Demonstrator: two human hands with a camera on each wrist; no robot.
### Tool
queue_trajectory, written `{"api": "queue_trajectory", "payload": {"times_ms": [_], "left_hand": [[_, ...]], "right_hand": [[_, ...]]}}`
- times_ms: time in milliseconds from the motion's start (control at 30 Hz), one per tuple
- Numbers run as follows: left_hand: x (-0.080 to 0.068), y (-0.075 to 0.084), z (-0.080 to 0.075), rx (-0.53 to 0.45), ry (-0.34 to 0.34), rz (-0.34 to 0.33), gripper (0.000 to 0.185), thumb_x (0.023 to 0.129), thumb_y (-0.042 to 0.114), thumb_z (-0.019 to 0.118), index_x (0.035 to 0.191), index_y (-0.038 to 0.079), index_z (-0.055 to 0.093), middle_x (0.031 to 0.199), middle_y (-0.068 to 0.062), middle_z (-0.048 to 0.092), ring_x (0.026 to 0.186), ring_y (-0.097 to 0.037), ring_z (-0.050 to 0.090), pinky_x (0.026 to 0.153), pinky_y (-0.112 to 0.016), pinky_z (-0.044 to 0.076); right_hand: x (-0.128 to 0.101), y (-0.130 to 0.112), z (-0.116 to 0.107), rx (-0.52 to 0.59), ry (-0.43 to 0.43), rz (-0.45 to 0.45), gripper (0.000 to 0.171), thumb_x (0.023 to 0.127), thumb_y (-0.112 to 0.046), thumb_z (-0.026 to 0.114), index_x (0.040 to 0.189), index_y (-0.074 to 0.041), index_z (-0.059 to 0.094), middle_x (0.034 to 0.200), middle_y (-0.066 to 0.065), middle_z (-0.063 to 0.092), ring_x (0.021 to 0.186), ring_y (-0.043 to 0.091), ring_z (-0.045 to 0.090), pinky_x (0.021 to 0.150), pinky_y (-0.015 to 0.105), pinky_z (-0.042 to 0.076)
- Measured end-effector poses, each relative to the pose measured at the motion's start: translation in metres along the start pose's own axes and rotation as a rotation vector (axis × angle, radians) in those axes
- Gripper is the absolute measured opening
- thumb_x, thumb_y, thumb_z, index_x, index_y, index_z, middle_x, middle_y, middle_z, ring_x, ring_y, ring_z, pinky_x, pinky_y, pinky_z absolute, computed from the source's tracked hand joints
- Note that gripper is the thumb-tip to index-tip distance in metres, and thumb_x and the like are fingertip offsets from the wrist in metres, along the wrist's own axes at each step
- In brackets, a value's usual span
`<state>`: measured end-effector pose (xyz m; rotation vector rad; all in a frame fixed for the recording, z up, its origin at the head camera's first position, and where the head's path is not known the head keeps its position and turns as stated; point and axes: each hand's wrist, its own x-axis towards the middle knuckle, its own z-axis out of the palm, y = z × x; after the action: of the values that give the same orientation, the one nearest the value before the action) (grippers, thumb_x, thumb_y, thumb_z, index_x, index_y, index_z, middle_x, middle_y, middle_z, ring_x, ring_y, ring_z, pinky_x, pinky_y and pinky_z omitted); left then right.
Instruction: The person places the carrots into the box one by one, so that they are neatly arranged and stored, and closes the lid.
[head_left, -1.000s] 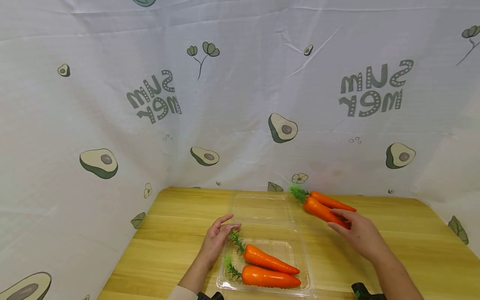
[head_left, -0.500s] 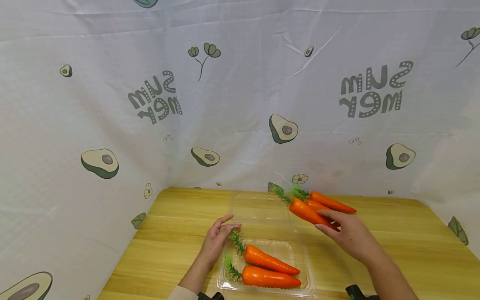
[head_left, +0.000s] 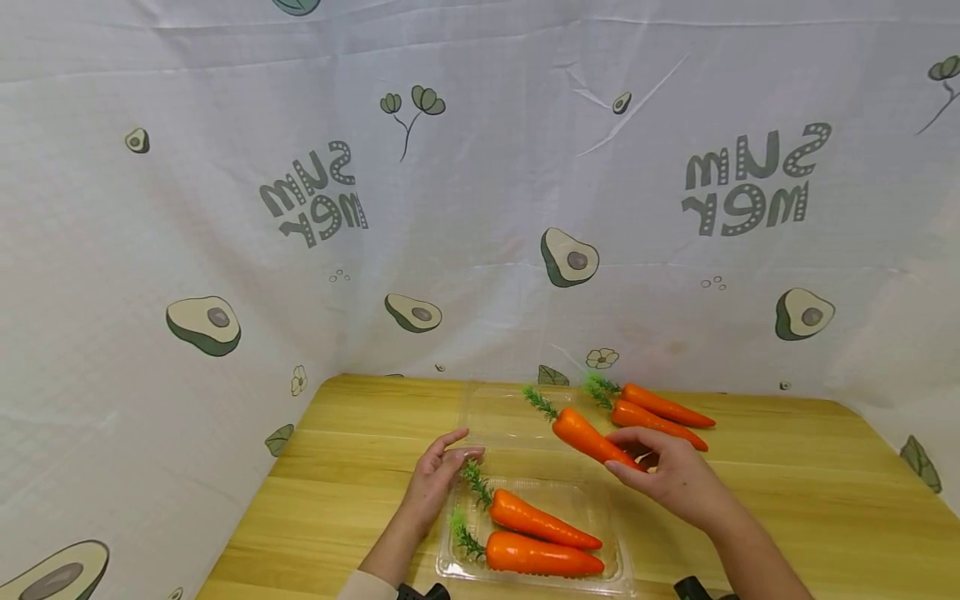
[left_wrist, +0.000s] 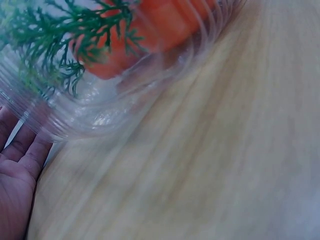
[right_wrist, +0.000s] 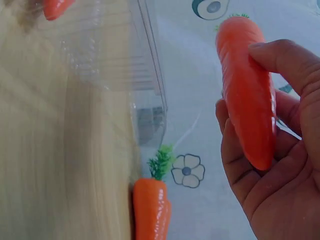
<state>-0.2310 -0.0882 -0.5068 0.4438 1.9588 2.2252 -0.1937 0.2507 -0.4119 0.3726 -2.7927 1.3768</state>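
Observation:
My right hand [head_left: 678, 479] pinches an orange carrot [head_left: 588, 435] near its tapered end, thumb on one side and fingers on the other. In the right wrist view the same carrot [right_wrist: 245, 85] lies between thumb and fingers. Its green top points up and left, over the clear lid's right side. My left hand [head_left: 432, 479] touches the left rim of the clear plastic container [head_left: 442, 568] with its fingers extended. Inside the container lie two carrots, an upper carrot [head_left: 540, 518] and a lower carrot [head_left: 542, 554], green tops to the left.
Two more carrots, a rear carrot [head_left: 663, 403] and a nearer carrot [head_left: 652, 419], lie together at the table's back right. The container's clear lid [head_left: 517, 417] lies folded back behind it. A white printed cloth [head_left: 480, 208] hangs behind the wooden table [head_left: 315, 483].
My right hand has lifted one carrot off the back-right group and carried it left toward the container. The left hand stays at the container's rim.

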Motion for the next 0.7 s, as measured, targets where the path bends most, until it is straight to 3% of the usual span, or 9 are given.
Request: {"api": "queue_trajectory", "payload": {"times_ms": [433, 700], "left_hand": [[0.002, -0.002, 0.001, 0.015, 0.019, 0.028, 0.047, 0.098, 0.025, 0.045, 0.138, 0.002, 0.036, 0.119, -0.014, 0.06, 0.114, -0.024, 0.052, 0.096, -0.026, 0.038], [0.001, -0.002, 0.0, 0.018, 0.016, 0.024, 0.047, 0.098, 0.027, 0.045, 0.138, 0.003, 0.036, 0.119, -0.012, 0.06, 0.115, -0.023, 0.052, 0.097, -0.029, 0.038]], "right_hand": [[0.003, -0.003, 0.022, 0.114, -0.059, -0.147, 0.028, 0.08, -0.03, 0.073, 0.105, -0.021, 0.064, 0.095, -0.002, 0.063, 0.079, 0.017, 0.059, 0.067, 0.029, 0.051], [0.004, -0.004, 0.036, 0.152, -0.106, -0.188, 0.025, 0.081, -0.028, 0.072, 0.103, -0.021, 0.064, 0.098, -0.002, 0.063, 0.079, 0.019, 0.059, 0.066, 0.029, 0.051]]}}
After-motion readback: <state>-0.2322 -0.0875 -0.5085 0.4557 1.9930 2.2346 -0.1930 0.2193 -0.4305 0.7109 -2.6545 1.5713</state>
